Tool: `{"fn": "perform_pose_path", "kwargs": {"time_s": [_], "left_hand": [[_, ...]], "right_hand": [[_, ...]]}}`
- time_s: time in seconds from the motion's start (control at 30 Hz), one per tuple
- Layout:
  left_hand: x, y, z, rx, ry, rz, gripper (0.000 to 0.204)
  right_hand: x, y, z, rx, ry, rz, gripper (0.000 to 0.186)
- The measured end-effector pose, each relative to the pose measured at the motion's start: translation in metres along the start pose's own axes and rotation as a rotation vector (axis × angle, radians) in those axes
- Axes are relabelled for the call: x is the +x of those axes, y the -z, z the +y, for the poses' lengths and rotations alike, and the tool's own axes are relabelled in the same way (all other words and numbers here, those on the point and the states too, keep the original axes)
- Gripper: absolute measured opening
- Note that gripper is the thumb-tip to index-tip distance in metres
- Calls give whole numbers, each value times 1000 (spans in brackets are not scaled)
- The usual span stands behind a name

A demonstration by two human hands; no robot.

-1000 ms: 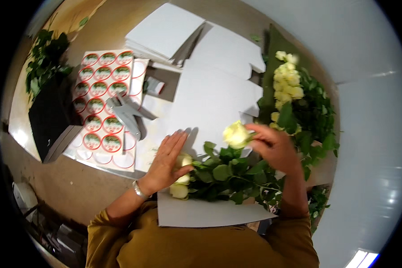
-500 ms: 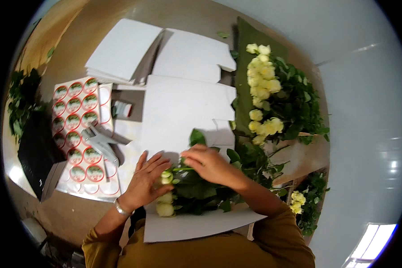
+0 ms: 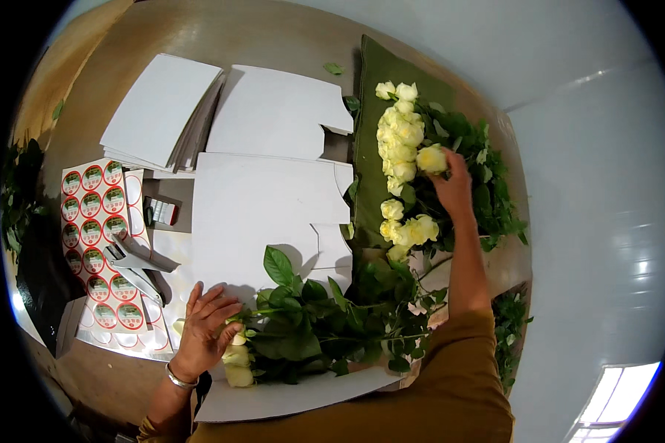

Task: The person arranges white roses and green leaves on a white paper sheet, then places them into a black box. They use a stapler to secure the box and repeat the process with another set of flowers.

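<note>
My right hand grips a pale yellow rose just under its head, at the pile of roses on a green mat. My left hand is open, fingers stretched out, its thumb side touching the cream rose heads of a bunch near my body. That bunch lies sideways, its leafy stems pointing right. Beneath it is a white card sheet with its near edge curving up against me. One leaf stands up over the white card beyond the bunch.
At the left, a metal stapler rests on sheets of round red-rimmed stickers, beside a small box and a black box. A stack of white cards stands farther back. A pale wall rises at the right.
My right hand has gone from the near bunch to the far-right rose pile and taken hold of a rose. My left hand stays by the bunch's heads. The whole view has shifted somewhat.
</note>
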State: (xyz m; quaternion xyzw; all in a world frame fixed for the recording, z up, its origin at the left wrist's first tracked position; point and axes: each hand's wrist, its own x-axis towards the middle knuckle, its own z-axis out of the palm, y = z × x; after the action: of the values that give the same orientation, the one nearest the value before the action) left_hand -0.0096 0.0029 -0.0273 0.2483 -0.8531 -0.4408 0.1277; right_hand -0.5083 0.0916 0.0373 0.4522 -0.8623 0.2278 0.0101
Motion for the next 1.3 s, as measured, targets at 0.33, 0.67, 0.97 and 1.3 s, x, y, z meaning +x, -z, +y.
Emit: {"fn": "perform_pose_path", "kwargs": {"time_s": [0.33,0.67,0.97,1.3], "left_hand": [[-2,-10,-3,38,-21,133,27],[-7,-17,-9,-86,-53,230,30],[3,-2,-20,-97,-154,211,64],[13,9,-26,-43,-154,3,69]], "right_hand": [[-77,146,-135,-143,230,492,37],[-159,-96,-223,384,364,-666,40],[-167,-110,-224,301,396,-725,39],[-50,-90,-287,166,548,-758,39]]}}
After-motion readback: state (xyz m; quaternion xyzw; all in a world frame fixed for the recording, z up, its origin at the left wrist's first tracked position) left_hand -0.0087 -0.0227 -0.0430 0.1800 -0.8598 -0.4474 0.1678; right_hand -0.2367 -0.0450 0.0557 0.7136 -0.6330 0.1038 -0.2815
